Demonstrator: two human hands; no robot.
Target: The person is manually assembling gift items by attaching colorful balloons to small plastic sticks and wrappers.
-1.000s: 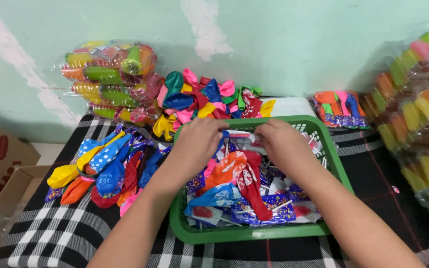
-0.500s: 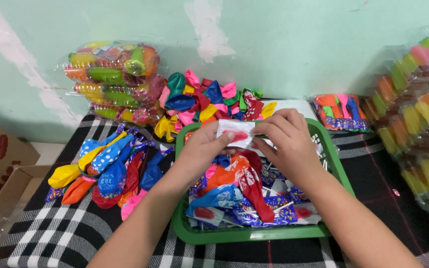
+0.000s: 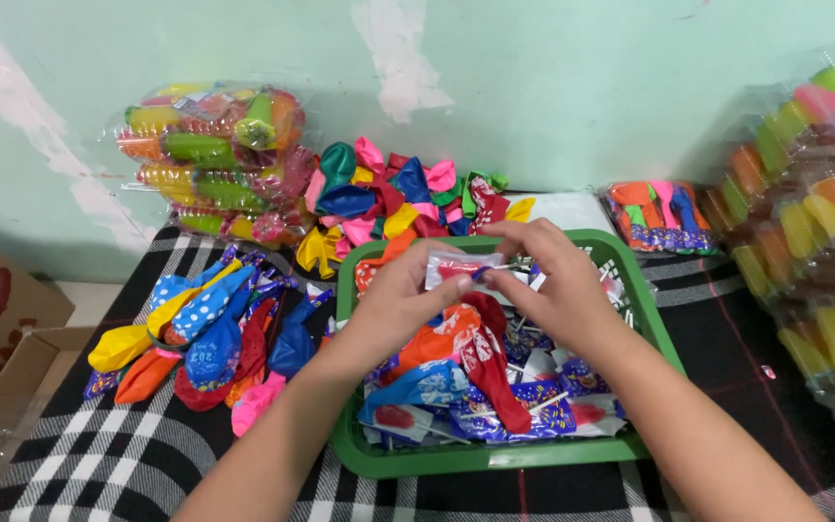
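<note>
I see my left hand point(image 3: 400, 300) and right hand point(image 3: 545, 286) meeting over the green tray point(image 3: 480, 456), both pinched shut on one small clear packet point(image 3: 461, 267) with something red inside, left fingers at its near edge, right fingers at its far end where a thin stick pokes out; the packet hangs just above the heap of wrapped lollipops and limp balloons point(image 3: 466, 372) filling the tray. The tray sits on a black-and-white checked cloth point(image 3: 99, 464); loose balloons point(image 3: 200, 329) lie to its left, another pile point(image 3: 393, 198) behind it against the green wall
</note>
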